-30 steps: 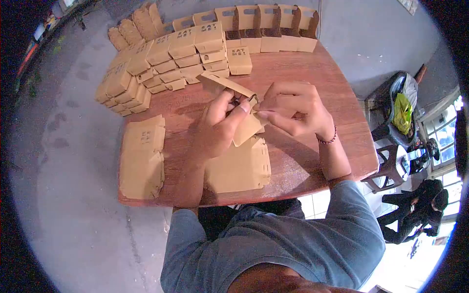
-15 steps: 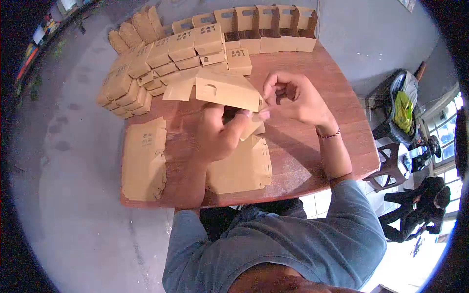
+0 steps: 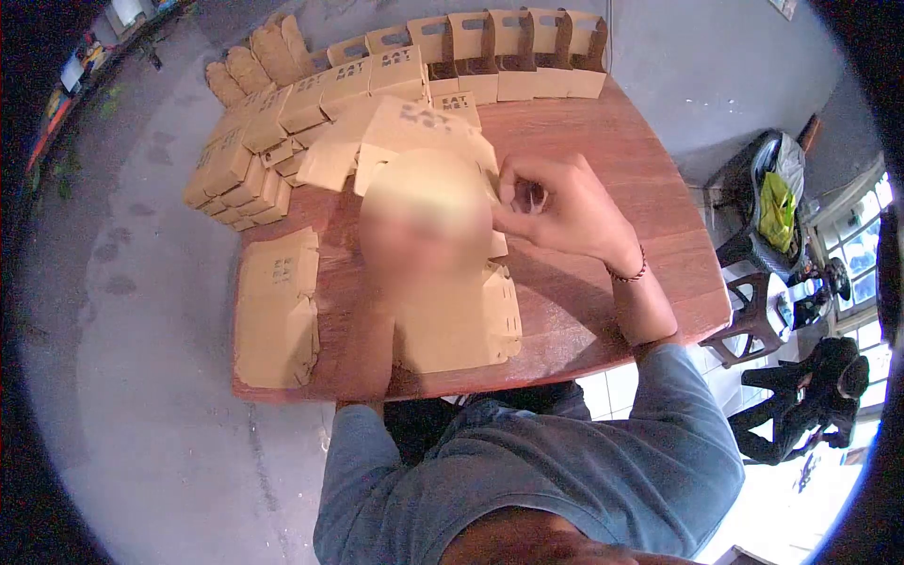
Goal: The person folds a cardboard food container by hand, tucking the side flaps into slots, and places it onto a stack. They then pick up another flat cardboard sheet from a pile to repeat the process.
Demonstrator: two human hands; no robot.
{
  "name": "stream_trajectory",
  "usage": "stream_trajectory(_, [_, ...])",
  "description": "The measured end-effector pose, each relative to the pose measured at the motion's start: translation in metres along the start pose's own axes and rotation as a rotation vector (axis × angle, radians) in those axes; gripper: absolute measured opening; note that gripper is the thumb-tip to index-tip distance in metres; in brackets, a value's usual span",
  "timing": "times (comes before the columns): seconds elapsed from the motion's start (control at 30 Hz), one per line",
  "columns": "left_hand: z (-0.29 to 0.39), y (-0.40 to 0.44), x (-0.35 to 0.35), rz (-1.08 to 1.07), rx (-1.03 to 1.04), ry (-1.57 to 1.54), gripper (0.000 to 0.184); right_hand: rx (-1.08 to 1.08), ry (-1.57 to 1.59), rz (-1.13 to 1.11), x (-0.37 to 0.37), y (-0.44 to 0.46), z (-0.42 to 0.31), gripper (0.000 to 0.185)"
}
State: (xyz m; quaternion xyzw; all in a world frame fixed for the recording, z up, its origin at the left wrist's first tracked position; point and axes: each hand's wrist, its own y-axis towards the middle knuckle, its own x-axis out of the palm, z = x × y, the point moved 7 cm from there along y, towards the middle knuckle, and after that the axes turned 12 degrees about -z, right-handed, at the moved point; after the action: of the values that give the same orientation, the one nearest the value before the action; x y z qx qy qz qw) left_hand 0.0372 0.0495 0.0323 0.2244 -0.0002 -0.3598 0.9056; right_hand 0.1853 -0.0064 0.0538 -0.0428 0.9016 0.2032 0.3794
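Note:
A partly folded brown cardboard box (image 3: 428, 127), printed "EAT ME!", is held up above the table with its flaps spread. My left hand (image 3: 414, 240) supports it from the near side; a blur covers the fingers, but the box stays up in its grasp. At the box's right edge, my right hand (image 3: 570, 207) is closed, thumb and fingers pinching the side flap. Below the hands lies a flat cardboard blank (image 3: 461, 325). Another flat blank (image 3: 278, 311), also printed, rests at the table's left side.
Stacked closed boxes (image 3: 320, 94) fill the table's back left. A row of upright handled boxes (image 3: 508, 52) lines the far edge. Right of the wooden table (image 3: 603, 132) are a stool (image 3: 753, 320), a chair with bags (image 3: 777, 202) and a person in dark clothes (image 3: 800, 400).
The box has tipped so its printed face shows, and its left flap has swung out. My right hand has shifted slightly left and down against its edge.

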Motion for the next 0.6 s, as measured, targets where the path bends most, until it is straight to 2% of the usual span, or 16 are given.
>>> stream_trajectory(0.07, [0.002,0.001,-0.003,0.014,0.042,-0.116,0.023,-0.063,-0.115,-0.065,0.004,-0.001,-0.008,0.031])
stream_trajectory(0.1, [0.006,-0.001,-0.002,0.134,0.112,-0.249,0.021,-0.063,-0.115,-0.063,0.004,-0.002,-0.009,0.031])
stream_trajectory(0.13, [0.002,-0.002,-0.005,0.133,0.112,-0.248,0.021,-0.095,-0.148,-0.059,0.004,-0.003,-0.013,0.031])
stream_trajectory(0.2, [-0.007,-0.004,-0.008,0.090,0.077,0.044,0.016,-0.126,-0.182,-0.054,0.006,-0.004,-0.017,0.033])
stream_trajectory(0.23, [-0.009,-0.004,-0.008,0.090,0.077,0.044,0.016,-0.137,-0.245,-0.049,0.008,-0.005,-0.020,0.031])
stream_trajectory(0.3, [-0.005,-0.005,-0.003,0.030,0.079,0.297,0.016,-0.147,-0.308,-0.046,0.009,-0.005,-0.023,0.030])
stream_trajectory(0.33, [-0.003,-0.007,-0.003,0.032,0.078,0.295,0.016,-0.163,-0.357,-0.067,0.011,-0.006,-0.024,0.029])
stream_trajectory(0.4, [-0.010,-0.007,-0.001,-0.037,-0.102,0.313,0.027,-0.178,-0.405,-0.088,0.013,-0.006,-0.024,0.029])
stream_trajectory(0.53, [-0.016,-0.005,0.001,-0.035,-0.052,0.229,0.031,-0.204,-0.345,-0.124,0.016,-0.003,-0.018,0.028])
stream_trajectory(0.6, [-0.006,-0.005,-0.001,0.100,0.025,0.160,0.023,-0.224,-0.293,-0.134,0.016,-0.003,-0.016,0.028])
